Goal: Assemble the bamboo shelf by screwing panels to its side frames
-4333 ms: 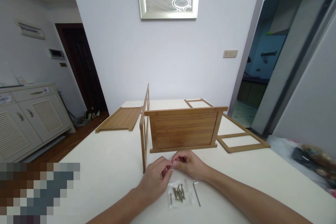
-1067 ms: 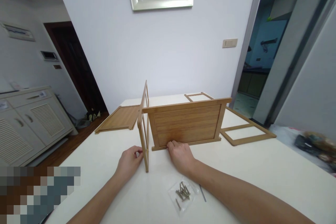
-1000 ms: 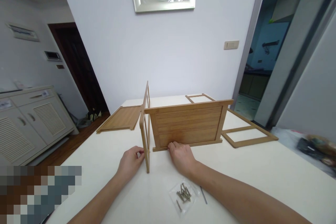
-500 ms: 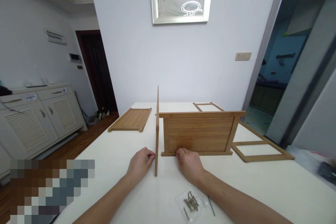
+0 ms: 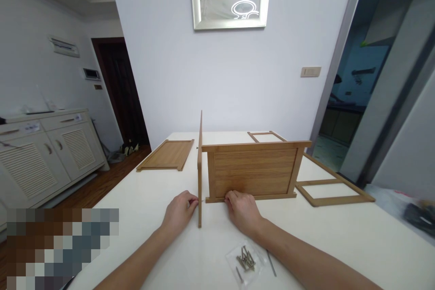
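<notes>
My left hand (image 5: 180, 210) is closed in a pinch against the left face of an upright wooden side frame (image 5: 200, 176), seen almost edge-on. Its fingers hide most of a screw; a small tip shows on the frame's other side. Higher up on that face, another screw (image 5: 197, 147) sticks out. My right hand (image 5: 242, 208) grips the bottom rail of a brown wooden panel (image 5: 253, 173) that stands on edge. The panel's top rail meets the side frame, while a narrow gap separates its bottom rail from it.
An opened plastic bag of screws (image 5: 246, 260) lies near my right forearm, beside a thin metal hex key (image 5: 271, 263). Another wooden panel (image 5: 166, 155) lies flat at left. Open wooden frames (image 5: 343, 200) rest at right and behind on the white table (image 5: 163, 263).
The view has shifted slightly, moving the scene a little left. The gap between side frame and panel looks slightly narrower at the bottom. Both hands keep their places.
</notes>
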Demonstrator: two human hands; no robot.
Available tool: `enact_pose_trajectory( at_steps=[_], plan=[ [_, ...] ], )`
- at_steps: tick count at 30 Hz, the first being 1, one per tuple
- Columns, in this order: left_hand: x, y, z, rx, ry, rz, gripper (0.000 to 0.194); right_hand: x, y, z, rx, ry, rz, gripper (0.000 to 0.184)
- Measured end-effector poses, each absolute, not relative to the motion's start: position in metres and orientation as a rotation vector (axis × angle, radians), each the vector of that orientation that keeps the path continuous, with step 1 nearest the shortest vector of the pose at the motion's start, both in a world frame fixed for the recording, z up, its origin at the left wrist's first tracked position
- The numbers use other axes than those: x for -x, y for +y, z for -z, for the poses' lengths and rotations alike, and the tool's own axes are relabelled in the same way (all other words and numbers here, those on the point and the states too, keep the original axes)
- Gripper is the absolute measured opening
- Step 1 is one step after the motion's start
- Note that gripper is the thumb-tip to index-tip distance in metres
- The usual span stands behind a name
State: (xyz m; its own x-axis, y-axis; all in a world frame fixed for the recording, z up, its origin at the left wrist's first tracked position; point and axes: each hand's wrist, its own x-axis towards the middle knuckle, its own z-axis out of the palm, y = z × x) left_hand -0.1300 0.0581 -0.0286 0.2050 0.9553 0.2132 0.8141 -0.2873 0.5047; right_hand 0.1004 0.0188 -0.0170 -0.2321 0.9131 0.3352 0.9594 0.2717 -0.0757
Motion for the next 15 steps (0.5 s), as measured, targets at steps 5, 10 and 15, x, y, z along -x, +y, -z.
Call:
enact_pose_trajectory(
  at_steps=[5,10,15],
  plan=[
    [0.1301,0.0582,0.0295,-2.235,1.640,-0.755,0.020,-0.1007,0.0201,0.0183,1.700,-2.242,0.217,0.019],
    [0.1301,0.0578,0.0291,-2.258,1.630,-0.765,0.021,-0.1008,0.0201,0.0183,1.691,-2.247,0.220,0.020],
    [0.1306,0.0591,0.0302,-2.255,1.619,-0.765,0.020,-0.1004,0.0202,0.0182,1.687,-2.256,0.217,0.019]
  ],
)
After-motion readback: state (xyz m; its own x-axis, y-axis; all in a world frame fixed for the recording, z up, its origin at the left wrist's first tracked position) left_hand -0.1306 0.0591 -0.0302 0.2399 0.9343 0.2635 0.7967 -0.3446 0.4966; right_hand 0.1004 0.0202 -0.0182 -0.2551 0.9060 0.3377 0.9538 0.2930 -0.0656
